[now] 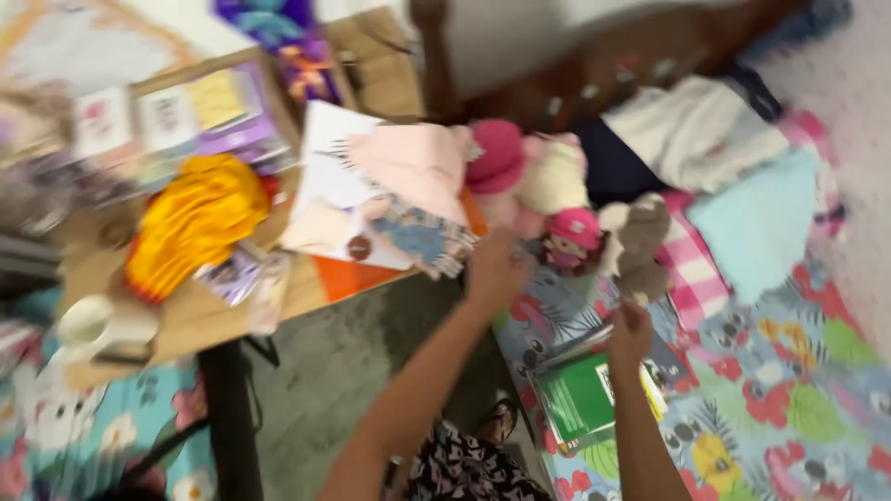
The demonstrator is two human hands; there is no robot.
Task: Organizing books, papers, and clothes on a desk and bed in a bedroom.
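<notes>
While the whole view is blurred by motion, 2 bare arms reach up from the bottom centre of the frame. The left hand (pixel 495 269) sits at mid-frame against a small doll (pixel 419 237) lying at the desk (pixel 200 315) edge; its grip looks curled near the doll, but I cannot tell whether the fingers have closed on it. The right hand (pixel 631 332), lower and to the right, rests just above a green book (pixel 583 401) on the bed (pixel 789 390) — closed or open, the blur hides it. It is nearest a grey plush (pixel 642 243) and a pink-hatted doll (pixel 573 237).

Soft toys are heaped where desk meets bed, probably because that gap is the handiest spot within reach. A pink cloth (pixel 413 162) lies over white paper (pixel 325 186) on the desk, beside a yellow bundle (pixel 195 223).

At upper left an open cardboard box (pixel 200 111) holds cards and flat packets standing on edge. A white cup (pixel 93 325) sits at lower left; its contents are hidden. Folded clothes (pixel 696 130) are piled at upper right.
</notes>
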